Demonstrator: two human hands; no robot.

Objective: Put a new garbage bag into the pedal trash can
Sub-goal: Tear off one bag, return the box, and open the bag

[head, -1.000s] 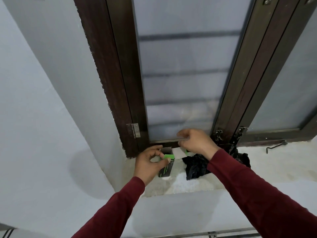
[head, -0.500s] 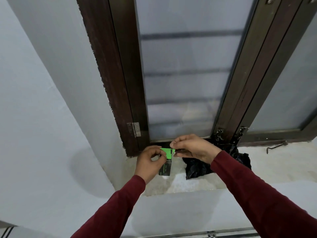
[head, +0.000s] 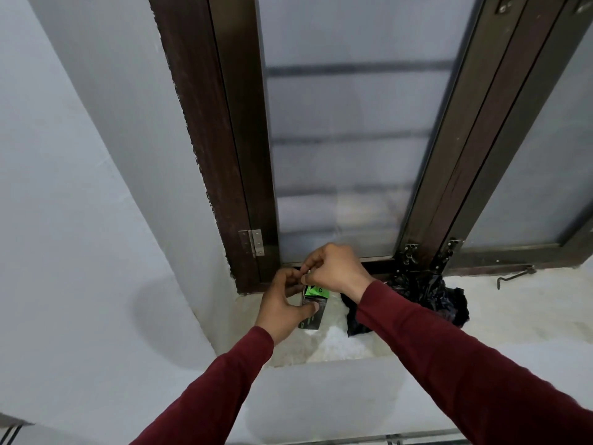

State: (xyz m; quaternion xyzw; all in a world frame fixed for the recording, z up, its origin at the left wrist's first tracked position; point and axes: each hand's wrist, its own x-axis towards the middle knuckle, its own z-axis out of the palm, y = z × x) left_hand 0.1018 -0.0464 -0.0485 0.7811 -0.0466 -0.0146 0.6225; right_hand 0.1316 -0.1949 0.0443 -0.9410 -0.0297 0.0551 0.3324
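Hiding the packet (head: 313, 308) top, right hand (head: 337, 268) pinches there with curled fingers; left hand (head: 284, 308) grips its body, thumb across, above sill (head: 513, 316).

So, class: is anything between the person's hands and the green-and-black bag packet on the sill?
Nothing visible. The left hand already grips the packet on the sill, and the right hand pinches at its top end.
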